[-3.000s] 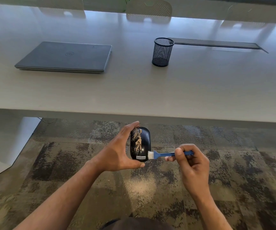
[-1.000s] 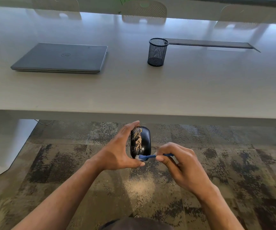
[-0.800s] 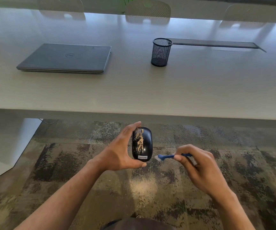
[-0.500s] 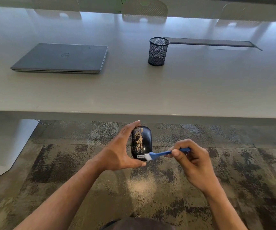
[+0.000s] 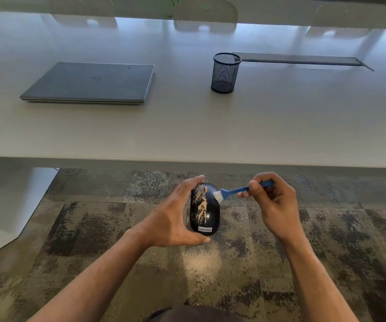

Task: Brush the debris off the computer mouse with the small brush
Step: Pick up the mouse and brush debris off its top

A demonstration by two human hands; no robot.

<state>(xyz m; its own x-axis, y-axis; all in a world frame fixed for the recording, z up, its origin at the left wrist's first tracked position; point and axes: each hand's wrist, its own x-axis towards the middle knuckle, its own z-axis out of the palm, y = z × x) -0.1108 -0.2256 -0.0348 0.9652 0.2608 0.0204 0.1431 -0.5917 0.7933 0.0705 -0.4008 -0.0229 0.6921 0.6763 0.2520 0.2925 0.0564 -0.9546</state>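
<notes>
Nearest the camera, a pale patch of fallen grit [image 5: 202, 259] lies on the mottled carpet [image 5: 326, 240] between the two forearms. Just above it, the left hand [image 5: 175, 219] holds the black Lenovo computer mouse [image 5: 204, 209] in the air below the desk edge, thumb under its near end and fingers curled over the far end, top face toward the camera. Tan debris [image 5: 199, 205] clings mostly to the left half of that face; the right half looks glossy and largely clean. The right hand [image 5: 273, 203] pinches the blue handle of the small brush [image 5: 238, 190], whose white bristles touch the mouse's upper right edge. The mouse looks light, rigid and slick-shelled, so an end-to-end grip like this seems the safest hold, leaving the top free; the brush is a thin, light stick with soft bristles, probably best held near mid-handle for control. Farther off, on the pale desk [image 5: 280, 126], sit a closed Dell laptop [image 5: 89, 83] at left and a black mesh pen cup [image 5: 225, 73] well apart from it.
</notes>
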